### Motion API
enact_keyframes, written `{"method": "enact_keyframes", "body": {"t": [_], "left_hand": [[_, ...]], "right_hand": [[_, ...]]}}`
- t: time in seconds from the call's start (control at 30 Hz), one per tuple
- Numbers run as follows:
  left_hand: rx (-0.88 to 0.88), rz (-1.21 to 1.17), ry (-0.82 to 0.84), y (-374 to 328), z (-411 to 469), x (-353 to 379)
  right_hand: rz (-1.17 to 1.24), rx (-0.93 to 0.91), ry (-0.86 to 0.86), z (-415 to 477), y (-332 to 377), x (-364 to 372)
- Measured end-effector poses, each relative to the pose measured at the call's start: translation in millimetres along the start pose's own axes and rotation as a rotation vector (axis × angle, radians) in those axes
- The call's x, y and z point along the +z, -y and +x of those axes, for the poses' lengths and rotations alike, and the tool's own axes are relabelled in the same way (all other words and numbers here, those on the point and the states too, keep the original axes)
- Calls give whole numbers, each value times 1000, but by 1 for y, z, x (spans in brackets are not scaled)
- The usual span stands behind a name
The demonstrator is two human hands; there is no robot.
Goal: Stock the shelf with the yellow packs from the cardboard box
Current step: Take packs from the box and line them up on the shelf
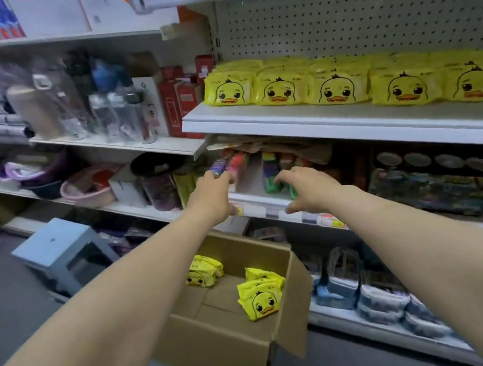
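Note:
Yellow duck-face packs (336,88) stand in a row along the white shelf (336,127) at upper right. More yellow packs lie in the open cardboard box (228,341) below: one group (260,296) at its right side, another (203,270) at its far corner. My left hand (215,195) and my right hand (307,189) both hover above the box, in front of the lower shelf's edge. Their fingers are loosely curled and hold nothing.
A pale blue stool (60,251) stands left of the box. The lower shelf (256,204) behind my hands carries colourful small goods. Bottles and red boxes fill the shelf section to the left. Bags line the bottom shelf at right.

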State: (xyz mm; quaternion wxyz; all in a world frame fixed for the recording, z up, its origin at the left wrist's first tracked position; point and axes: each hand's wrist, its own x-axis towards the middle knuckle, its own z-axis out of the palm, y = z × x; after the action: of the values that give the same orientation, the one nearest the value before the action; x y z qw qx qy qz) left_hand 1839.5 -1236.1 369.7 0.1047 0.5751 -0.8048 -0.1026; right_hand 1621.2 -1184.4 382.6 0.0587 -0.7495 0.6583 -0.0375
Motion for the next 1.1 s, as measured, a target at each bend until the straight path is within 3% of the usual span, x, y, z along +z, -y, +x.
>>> {"method": "enact_keyframes", "body": {"t": [0.43,0.77,1.1], "left_hand": [[-134,27,384,210,90,117],[-160,-7,633,304,133,247],[-155,28,619,342,145,339]], "right_hand": [[135,114,413,171,70,185],[167,284,715,190,51,321],[73,350,810,192,16,417]]}}
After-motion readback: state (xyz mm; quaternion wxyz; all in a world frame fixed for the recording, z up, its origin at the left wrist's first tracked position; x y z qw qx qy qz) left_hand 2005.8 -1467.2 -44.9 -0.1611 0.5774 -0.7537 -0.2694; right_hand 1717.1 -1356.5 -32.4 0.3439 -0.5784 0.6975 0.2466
